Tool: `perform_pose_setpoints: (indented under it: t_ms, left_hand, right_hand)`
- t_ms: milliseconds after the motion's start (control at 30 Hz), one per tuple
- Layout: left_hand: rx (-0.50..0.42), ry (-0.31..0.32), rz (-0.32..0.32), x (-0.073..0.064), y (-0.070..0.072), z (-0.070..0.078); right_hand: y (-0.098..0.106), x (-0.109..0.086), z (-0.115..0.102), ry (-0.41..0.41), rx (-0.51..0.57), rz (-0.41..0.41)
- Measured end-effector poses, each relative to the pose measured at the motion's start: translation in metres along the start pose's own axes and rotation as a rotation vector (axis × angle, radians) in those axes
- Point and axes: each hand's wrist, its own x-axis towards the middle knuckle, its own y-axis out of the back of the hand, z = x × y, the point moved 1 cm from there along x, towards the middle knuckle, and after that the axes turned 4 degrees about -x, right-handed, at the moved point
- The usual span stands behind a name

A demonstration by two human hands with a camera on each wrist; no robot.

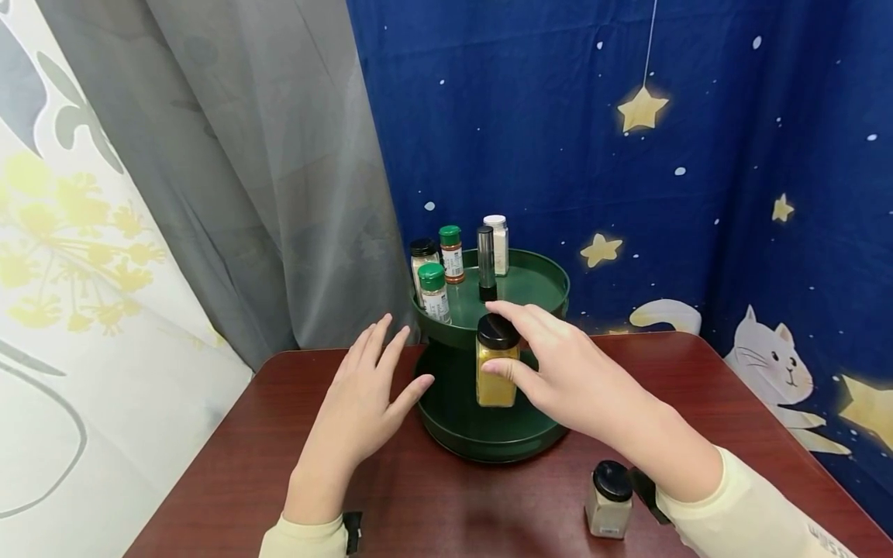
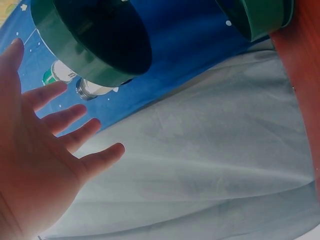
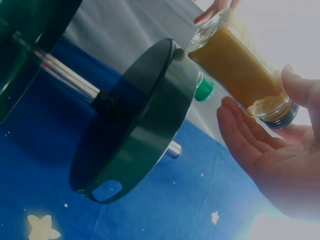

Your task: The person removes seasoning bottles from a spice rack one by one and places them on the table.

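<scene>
My right hand (image 1: pixel 568 368) grips a square glass jar of yellow powder (image 1: pixel 497 384) near its black lid, thumb on one side and fingers on the other. The jar is upright in front of the two-tier green turntable rack (image 1: pixel 491 453), held up in the air. In the right wrist view the yellow powder jar (image 3: pixel 237 65) shows tilted in the picture, between thumb and fingers. My left hand (image 1: pixel 363 395), fingers spread and holding nothing, is to the left of the rack. The left wrist view shows this left hand (image 2: pixel 45 145) below the rack's upper tray (image 2: pixel 107 72).
On the upper tray stand two green-capped bottles (image 1: pixel 452 260), a black-lidded jar (image 1: pixel 422 263) and a white-capped bottle (image 1: pixel 499 248) around the silver post (image 1: pixel 485 260). A black-lidded jar of pale powder (image 1: pixel 609 508) stands on the brown table (image 1: pixel 230 465) at front right. Curtains hang behind.
</scene>
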Motion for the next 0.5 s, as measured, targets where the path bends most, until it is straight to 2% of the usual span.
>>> perform_pose_setpoints:
  t_ms: [267, 500]
  left_hand:
    - [-0.006, -0.006, 0.002, 0.000, -0.001, 0.002]
    - [-0.001, 0.001, -0.003, -0.001, -0.002, 0.001]
  right_hand:
    - [-0.008, -0.008, 0.005, -0.046, 0.037, -0.015]
    - [-0.014, -0.015, 0.007, -0.079, 0.055, -0.060]
